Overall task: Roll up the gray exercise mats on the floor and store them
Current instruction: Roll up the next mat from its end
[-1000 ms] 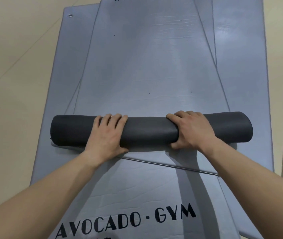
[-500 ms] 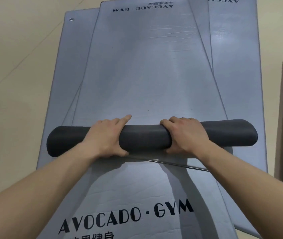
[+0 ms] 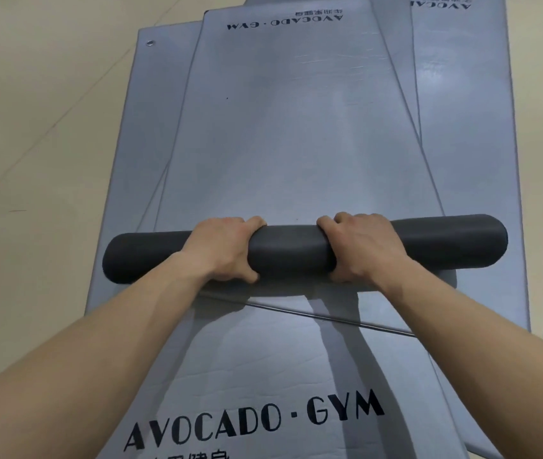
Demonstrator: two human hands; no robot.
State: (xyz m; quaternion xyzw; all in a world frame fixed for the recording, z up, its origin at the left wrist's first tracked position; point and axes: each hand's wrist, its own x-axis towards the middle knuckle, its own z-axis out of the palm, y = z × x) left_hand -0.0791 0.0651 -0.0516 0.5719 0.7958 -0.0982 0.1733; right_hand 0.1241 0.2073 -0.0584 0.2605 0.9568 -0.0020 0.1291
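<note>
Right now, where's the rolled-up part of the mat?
Head view, centre: the dark roll lies across the gray mat, gripped by left hand and right hand.

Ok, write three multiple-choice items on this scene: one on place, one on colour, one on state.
1. The left hand and right hand are: A on the roll; B on a chair; C in a bag.
2. The roll's outside is: A red; B dark gray; C white.
3. The top mat is: A fully rolled; B partly rolled; C folded in half.
Key: 1 A, both grip it; 2 B, it shows dark gray; 3 B, most lies flat beyond the roll.
</note>
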